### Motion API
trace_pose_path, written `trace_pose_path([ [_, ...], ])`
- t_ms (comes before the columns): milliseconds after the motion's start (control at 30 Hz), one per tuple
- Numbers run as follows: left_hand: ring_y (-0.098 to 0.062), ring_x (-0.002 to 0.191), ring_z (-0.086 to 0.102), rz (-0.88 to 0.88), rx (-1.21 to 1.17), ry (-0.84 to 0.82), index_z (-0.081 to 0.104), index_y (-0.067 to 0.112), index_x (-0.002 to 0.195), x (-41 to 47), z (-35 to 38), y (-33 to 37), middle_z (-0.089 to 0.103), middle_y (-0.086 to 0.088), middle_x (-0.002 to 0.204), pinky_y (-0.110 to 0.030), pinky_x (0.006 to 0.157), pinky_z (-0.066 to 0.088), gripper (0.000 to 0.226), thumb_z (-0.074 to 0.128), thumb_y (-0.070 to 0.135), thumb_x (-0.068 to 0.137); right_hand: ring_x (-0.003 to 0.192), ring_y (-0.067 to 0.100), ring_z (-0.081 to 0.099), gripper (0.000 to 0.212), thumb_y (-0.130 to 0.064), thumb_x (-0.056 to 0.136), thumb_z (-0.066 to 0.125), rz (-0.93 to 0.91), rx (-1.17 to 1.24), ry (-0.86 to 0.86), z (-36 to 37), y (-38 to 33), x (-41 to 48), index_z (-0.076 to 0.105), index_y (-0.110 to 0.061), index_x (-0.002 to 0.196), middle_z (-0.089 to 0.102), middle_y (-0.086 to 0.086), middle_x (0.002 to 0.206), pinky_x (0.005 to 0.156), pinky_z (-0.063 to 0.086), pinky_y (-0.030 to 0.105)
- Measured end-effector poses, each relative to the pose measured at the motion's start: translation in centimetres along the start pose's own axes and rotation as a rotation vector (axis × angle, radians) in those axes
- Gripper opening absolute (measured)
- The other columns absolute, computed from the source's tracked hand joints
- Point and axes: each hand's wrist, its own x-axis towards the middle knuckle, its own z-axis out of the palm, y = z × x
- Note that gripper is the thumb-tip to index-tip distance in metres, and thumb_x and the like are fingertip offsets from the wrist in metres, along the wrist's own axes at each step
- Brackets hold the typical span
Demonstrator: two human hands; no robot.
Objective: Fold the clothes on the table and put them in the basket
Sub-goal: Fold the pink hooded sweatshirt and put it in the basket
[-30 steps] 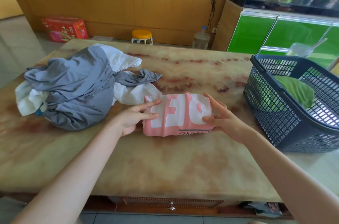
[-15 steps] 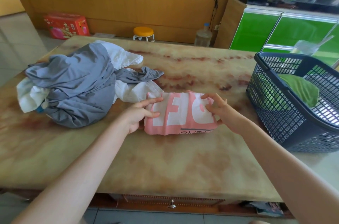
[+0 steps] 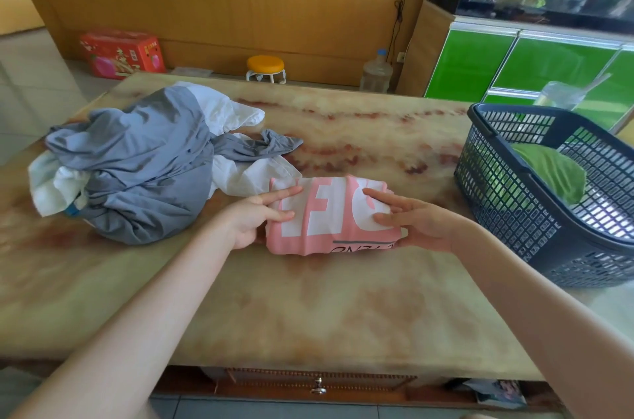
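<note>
Right now the folded pink garment (image 3: 329,212) lies on the table (image 3: 308,309) a little to the left of the basket (image 3: 507,206), not touching it, and you have it between your two hands. Your left hand (image 3: 255,219) grips the end farther from the basket, two digits lying straight along the top and the rest tucked in against the cloth. Your right hand (image 3: 418,226) holds the end nearer the basket, fingers spread flat over the top and the thumb under the near edge. Big white block letters run across the pink, but the folds cut them and they make no whole word. Along the near edge, a small dark line of print under a grey bar sits upside down and is too small to read. Half a second ago your right fingers were bent over the far top corner; now they reach flatter across that end, while the bundle has kept its place. Farther from the basket, past your left hand, the grey garment (image 3: 144,171) is heaped over the white one (image 3: 226,109). A green cloth (image 3: 552,171) lies inside the basket.
</note>
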Motion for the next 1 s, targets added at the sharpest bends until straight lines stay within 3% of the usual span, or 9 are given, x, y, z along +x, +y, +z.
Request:
trace_pose_path([
  [67,-0.002,0.099,0.052,0.007,-0.002,-0.009,0.059,0.031,0.125,0.0,-0.1,-0.1,0.057,0.015,0.112,-0.024,0.085,0.043,0.051,0.061,-0.002,0.086,0.103,0.015,0.062,0.060,-0.012,0.074,0.072,-0.009,-0.019,0.015,-0.1,0.0,0.1,0.059,-0.040,0.125,0.057,-0.006,0.125,0.089,0.053,0.044],
  [167,-0.008,0.115,0.049,0.029,0.012,-0.015,0.061,0.032,0.122,-0.2,-0.1,-0.5,0.053,0.008,0.129,-0.033,0.106,0.035,0.051,0.066,0.000,0.083,0.106,0.016,0.062,0.058,-0.009,0.074,0.072,-0.036,-0.024,0.047,0.1,0.4,0.0,0.061,-0.041,0.122,0.060,-0.005,0.121,0.095,0.049,0.049],
  [300,0.001,0.098,0.051,0.083,0.017,0.022,0.061,0.029,0.124,-1.2,0.4,-0.4,0.054,0.009,0.122,-0.019,0.079,0.043,0.054,0.066,-0.004,0.081,0.101,0.017,0.062,0.067,-0.001,0.080,0.070,-0.100,-0.073,0.140,1.3,1.0,-0.7,0.053,-0.043,0.128,0.060,-0.004,0.114,0.096,0.048,0.050],
  [400,0.005,0.093,0.049,0.110,0.024,0.048,0.061,0.025,0.123,-2.0,1.1,-0.2,0.052,0.013,0.114,-0.014,0.069,0.040,0.054,0.066,-0.008,0.080,0.099,0.018,0.062,0.080,0.003,0.079,0.071,-0.103,-0.101,0.166,1.7,0.8,-2.0,0.042,-0.045,0.136,0.058,-0.002,0.111,0.089,0.051,0.048],
  [500,0.002,0.092,0.049,0.129,0.012,0.058,0.062,0.023,0.123,-3.5,2.2,0.4,0.051,0.014,0.110,-0.013,0.068,0.041,0.054,0.066,-0.009,0.079,0.102,0.020,0.060,0.078,0.003,0.078,0.071,-0.084,-0.116,0.155,1.6,-0.6,-4.0,0.045,-0.048,0.130,0.056,0.004,0.113,0.090,0.050,0.049],
  [600,-0.008,0.099,0.054,0.166,-0.007,0.078,0.063,0.026,0.121,-4.8,3.9,2.0,0.052,0.006,0.123,-0.019,0.070,0.044,0.055,0.069,-0.007,0.077,0.102,0.024,0.061,0.078,0.004,0.077,0.072,-0.102,-0.158,0.158,0.9,-3.1,-6.2,0.045,-0.048,0.129,0.055,0.011,0.121,0.095,0.047,0.056],
  [733,-0.019,0.107,0.055,0.227,-0.022,0.078,0.064,0.030,0.117,-6.4,6.6,4.9,0.057,-0.001,0.122,-0.029,0.084,0.046,0.053,0.070,-0.004,0.077,0.103,0.034,0.059,0.082,0.004,0.077,0.071,-0.128,-0.233,0.164,-0.7,-7.0,-9.5,0.041,-0.049,0.132,0.050,0.018,0.126,0.092,0.043,0.066],
  [867,-0.015,0.094,0.057,0.235,-0.032,0.047,0.062,0.030,0.122,-7.6,9.1,7.5,0.057,0.002,0.115,-0.027,0.063,0.045,0.055,0.069,-0.003,0.079,0.117,0.041,0.054,0.082,0.005,0.073,0.071,-0.138,-0.245,0.190,-2.1,-9.5,-12.5,0.044,-0.046,0.132,0.048,0.020,0.132,0.091,0.044,0.066],
  [1000,-0.020,0.100,0.058,0.276,0.001,0.043,0.062,0.032,0.120,-8.2,11.5,9.8,0.058,-0.003,0.122,-0.027,0.061,0.047,0.054,0.070,-0.002,0.079,0.108,0.032,0.060,0.078,0.008,0.076,0.067,-0.167,-0.271,0.247,-3.3,-11.4,-15.0,0.047,-0.047,0.128,0.052,0.014,0.127,0.091,0.048,0.060],
])
